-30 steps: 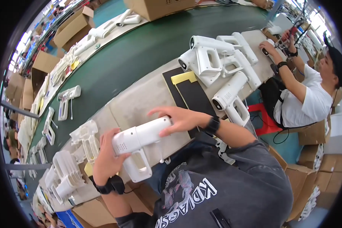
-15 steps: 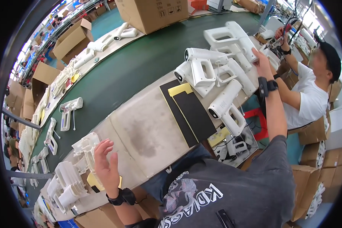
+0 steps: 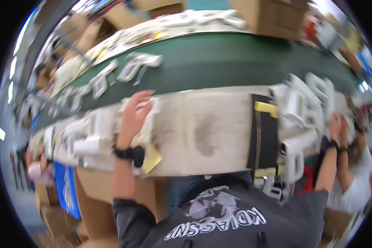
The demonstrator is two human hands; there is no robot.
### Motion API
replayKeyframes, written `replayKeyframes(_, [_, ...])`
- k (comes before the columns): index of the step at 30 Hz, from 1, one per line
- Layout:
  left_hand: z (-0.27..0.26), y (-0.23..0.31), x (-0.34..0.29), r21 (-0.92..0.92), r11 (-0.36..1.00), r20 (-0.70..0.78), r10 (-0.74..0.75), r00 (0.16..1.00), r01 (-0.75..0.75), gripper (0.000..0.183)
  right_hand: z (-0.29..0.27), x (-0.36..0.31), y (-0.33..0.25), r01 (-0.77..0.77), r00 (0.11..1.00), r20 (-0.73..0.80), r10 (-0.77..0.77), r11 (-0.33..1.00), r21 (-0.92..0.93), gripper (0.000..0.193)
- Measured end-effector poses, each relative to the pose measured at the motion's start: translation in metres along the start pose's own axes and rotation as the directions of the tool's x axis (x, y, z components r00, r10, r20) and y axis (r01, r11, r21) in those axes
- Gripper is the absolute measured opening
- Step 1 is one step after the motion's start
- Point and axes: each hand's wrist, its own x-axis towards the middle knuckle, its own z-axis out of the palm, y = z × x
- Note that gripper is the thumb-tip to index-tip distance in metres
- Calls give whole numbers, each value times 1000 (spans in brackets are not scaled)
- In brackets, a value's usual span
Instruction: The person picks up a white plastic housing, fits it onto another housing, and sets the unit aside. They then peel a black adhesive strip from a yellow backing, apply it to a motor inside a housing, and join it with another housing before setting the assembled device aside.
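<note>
My left hand (image 3: 134, 118) is raised over white plastic parts (image 3: 149, 124) at the near edge of the belt, fingers stretched and thumb apart, holding nothing. A yellow paper piece (image 3: 152, 159) lies beside its wrist. Far to the right, my right hand (image 3: 335, 126) is at a pile of white gun-shaped devices with loop handles (image 3: 304, 105). Blur hides whether its fingers grip one. Another such device (image 3: 298, 144) lies at the pile's near side, its dark round end facing left. A black mat (image 3: 266, 142) with a yellow strip (image 3: 266, 108) lies left of the pile.
A green conveyor belt (image 3: 219, 62) runs beyond the worktable (image 3: 223, 124), carrying several white housings (image 3: 138, 66). More white shells (image 3: 91, 132) are stacked at left. A co-worker (image 3: 355, 186) reaches in beside my right hand. Cardboard boxes (image 3: 279, 18) stand across the belt.
My view has swung left and turned, so the table now runs straight across. My right hand has left the pile's top device and is lower at its right side. My left hand stays open.
</note>
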Motion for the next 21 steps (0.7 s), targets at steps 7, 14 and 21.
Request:
replayKeyframes(7, [-30,-124,117,463,838,-115,-266,957,289,73,-29,16,38,-77,997,24,75,990,117,53])
replayKeyframes(14, [-74,-186,186,731,430,-305,-490,817,530,103,-81,-28,-103,8,994,90,-58,880,474,44])
replayKeyframes(21, [-88,-268,227,720,528,-188,-476,859,451,125,-188,-115,-229,-106,975,214,-61,718,688,27])
